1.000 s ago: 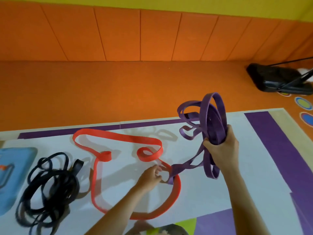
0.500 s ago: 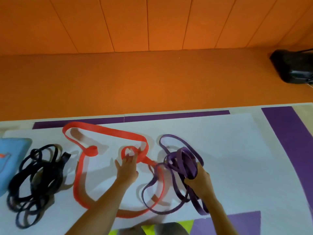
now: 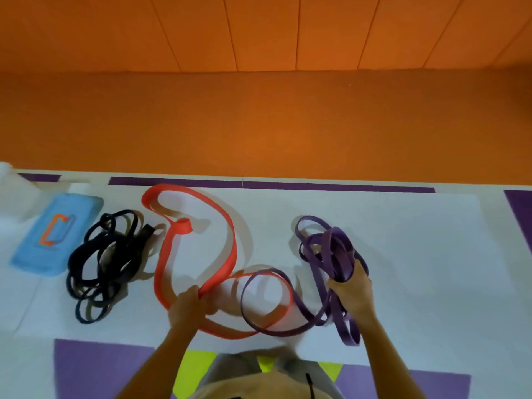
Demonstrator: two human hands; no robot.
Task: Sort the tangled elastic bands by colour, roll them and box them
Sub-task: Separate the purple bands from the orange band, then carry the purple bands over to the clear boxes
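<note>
A flat blue case (image 3: 54, 234) lies far out beyond the left hand's knuckles, well apart from both hands. It is probably the box the bands go into, though I cannot tell whether it is open. Just beside it, and nearer the left hand, sits a loose heap of black bands (image 3: 115, 246). No finger touches it, and it looks set aside as a colour already pulled free, though it is not rolled.

Next comes the red band (image 3: 183, 226), spread in a wide loop on the white sheet (image 3: 403, 254). The loop runs away from the left hand (image 3: 190, 308) and comes back into it. The fingers (image 3: 205, 303) of that hand are curled tight round the red strap where two runs of it meet, with the rest fanning out ahead of the knuckles. This grip seems meant to pin the red band in place so the other colour can be drawn out of it.

Between the two hands, one long loop of the purple band (image 3: 334, 249) lies crossed with the lower curve of the red loop. Which strap passes over the other is hard to tell.

The right hand (image 3: 349, 292) grips the gathered purple coils. Its fingers (image 3: 358, 266) are closed through the bundle, most loops stand up past the fingertips, and a few strands trail under the wrist. Holding the bulk together likely stops it snagging again.

The sorting looks partly done. Red and purple need parting where they cross, and nothing is rolled or boxed yet.
</note>
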